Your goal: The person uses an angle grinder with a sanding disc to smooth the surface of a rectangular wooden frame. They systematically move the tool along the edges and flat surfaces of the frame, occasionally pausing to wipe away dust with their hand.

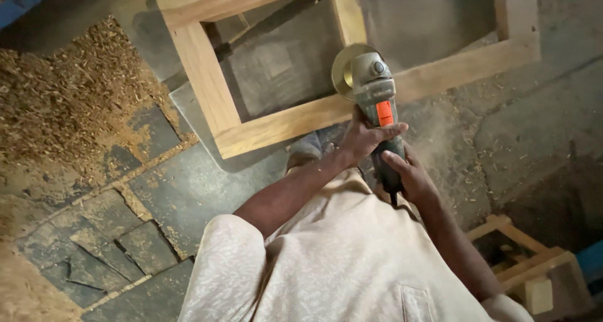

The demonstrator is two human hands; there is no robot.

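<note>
A grey angle grinder (375,90) with an orange switch and a round sanding disc rests against the near rail of a pale wooden frame (207,83). My left hand (363,137) wraps over the top of the grinder's body just behind the switch. My right hand (408,174) grips the dark rear handle lower down. The disc sits where the near rail meets an upright piece of the frame. My cream patterned shirt fills the bottom of the view.
A heap of wood shavings (63,102) covers the stone floor at the left. A small wooden frame (521,259) with a loose block lies at the lower right. A grey shoe (306,149) stands under the frame's near rail.
</note>
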